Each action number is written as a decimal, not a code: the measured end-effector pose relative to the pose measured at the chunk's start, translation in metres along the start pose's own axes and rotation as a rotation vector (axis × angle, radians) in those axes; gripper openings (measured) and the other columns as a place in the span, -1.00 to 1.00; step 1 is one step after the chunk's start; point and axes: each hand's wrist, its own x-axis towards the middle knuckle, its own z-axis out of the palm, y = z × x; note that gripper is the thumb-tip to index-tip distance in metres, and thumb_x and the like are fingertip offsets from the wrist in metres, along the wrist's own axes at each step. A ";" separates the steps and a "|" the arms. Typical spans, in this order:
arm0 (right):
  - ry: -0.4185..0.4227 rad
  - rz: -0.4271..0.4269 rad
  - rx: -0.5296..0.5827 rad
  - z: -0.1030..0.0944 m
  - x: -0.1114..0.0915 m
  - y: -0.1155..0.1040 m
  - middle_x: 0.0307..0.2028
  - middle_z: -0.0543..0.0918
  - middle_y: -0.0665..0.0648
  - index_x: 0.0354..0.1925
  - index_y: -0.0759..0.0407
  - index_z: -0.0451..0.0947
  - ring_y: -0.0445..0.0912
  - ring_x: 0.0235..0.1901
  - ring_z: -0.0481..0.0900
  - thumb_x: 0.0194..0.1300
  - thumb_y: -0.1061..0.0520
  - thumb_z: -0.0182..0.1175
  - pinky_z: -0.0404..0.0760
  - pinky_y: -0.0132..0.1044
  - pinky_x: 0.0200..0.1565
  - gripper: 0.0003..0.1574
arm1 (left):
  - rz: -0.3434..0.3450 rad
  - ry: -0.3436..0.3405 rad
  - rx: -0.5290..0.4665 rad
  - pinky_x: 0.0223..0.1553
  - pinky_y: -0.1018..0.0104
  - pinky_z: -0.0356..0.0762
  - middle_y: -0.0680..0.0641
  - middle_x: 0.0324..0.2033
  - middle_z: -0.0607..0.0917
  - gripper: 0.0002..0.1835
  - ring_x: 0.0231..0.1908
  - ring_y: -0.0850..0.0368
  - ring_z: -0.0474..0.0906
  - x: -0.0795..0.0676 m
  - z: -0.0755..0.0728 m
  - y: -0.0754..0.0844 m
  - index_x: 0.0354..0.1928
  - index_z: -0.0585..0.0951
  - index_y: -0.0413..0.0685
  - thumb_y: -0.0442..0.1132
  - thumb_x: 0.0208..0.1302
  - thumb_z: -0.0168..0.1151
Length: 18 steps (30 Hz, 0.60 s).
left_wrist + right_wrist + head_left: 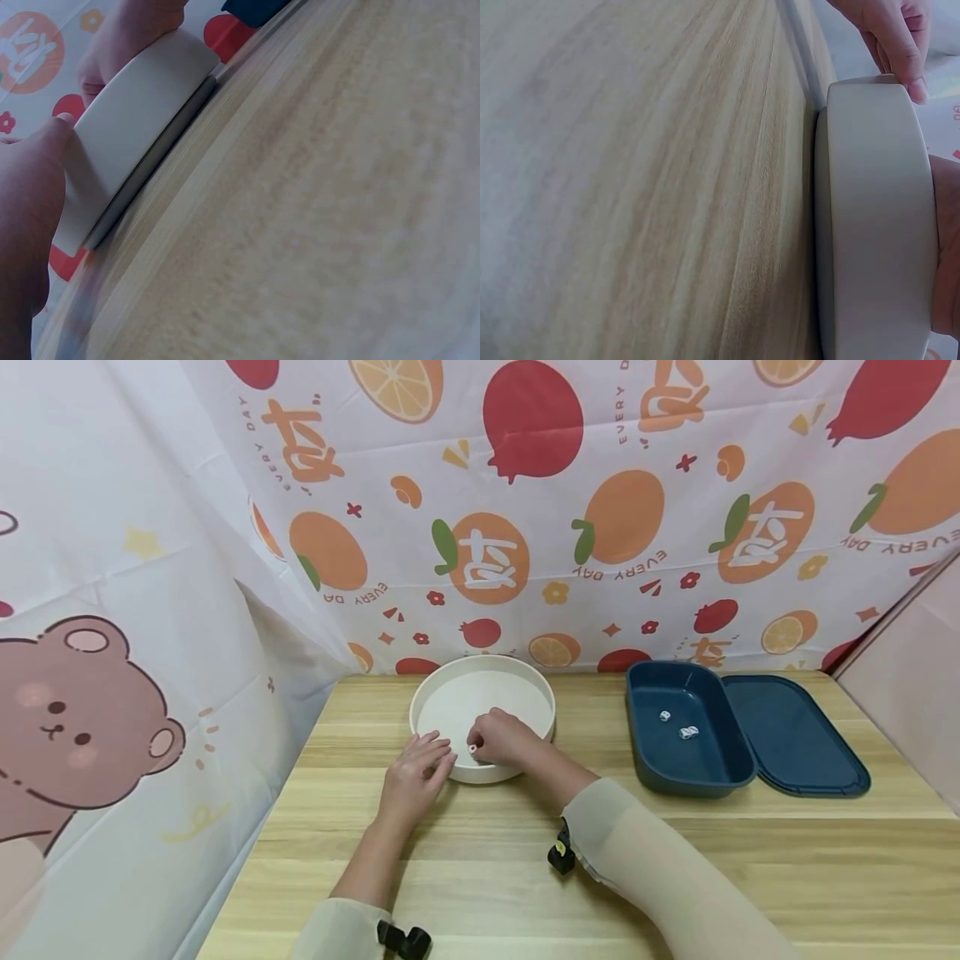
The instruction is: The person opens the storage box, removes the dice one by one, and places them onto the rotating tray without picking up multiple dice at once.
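Observation:
A round cream-white tray (438, 672) with a raised wall stands on the table. My right hand (501, 739) reaches over its near rim, and its fingertips pinch a small white die (472, 748) just above or on the tray floor. At the near-left edge, my left hand (415, 777) rests on the rim with fingers extended, close beside the die. In the left wrist view, the left thumb lies on the tray wall (142, 112). The right wrist view shows the outer wall (881, 217), which hides the right fingertips.
Right of the tray stands a dark blue rectangular container (675, 768) with several white dice (688, 732) inside. Its flat blue lid (798, 739) lies beside it on the wooden table (480, 860). A fruit-printed cloth (555, 552) hangs behind.

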 end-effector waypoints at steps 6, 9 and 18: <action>-0.003 0.011 0.021 -0.001 -0.001 -0.001 -0.36 0.67 -0.11 -0.27 -0.02 0.78 -0.18 -0.27 0.46 0.20 0.12 0.34 0.54 -0.35 -0.21 -0.88 | 0.001 -0.003 0.002 0.25 -0.18 0.46 -0.12 -0.19 0.79 -0.82 0.05 -0.08 0.66 -0.001 -0.001 0.000 -0.24 0.76 -0.27 -0.29 0.19 0.38; -0.007 0.014 0.029 0.000 -0.001 -0.002 -0.35 0.68 -0.10 -0.25 -0.01 0.78 -0.17 -0.26 0.47 0.21 0.11 0.33 0.55 -0.33 -0.19 -0.86 | 0.001 -0.002 0.001 0.24 -0.20 0.46 -0.12 -0.19 0.79 -0.82 0.05 -0.08 0.67 -0.001 -0.001 0.000 -0.24 0.76 -0.27 -0.29 0.18 0.38; 0.063 -0.006 0.033 0.000 -0.003 0.003 -0.25 0.75 -0.08 -0.17 0.01 0.78 -0.16 -0.17 0.54 0.16 0.07 0.34 0.63 -0.30 -0.05 -0.77 | 0.025 0.010 -0.009 0.25 -0.20 0.46 -0.14 -0.19 0.79 -0.82 0.05 -0.11 0.67 -0.001 0.000 0.000 -0.24 0.76 -0.28 -0.30 0.17 0.40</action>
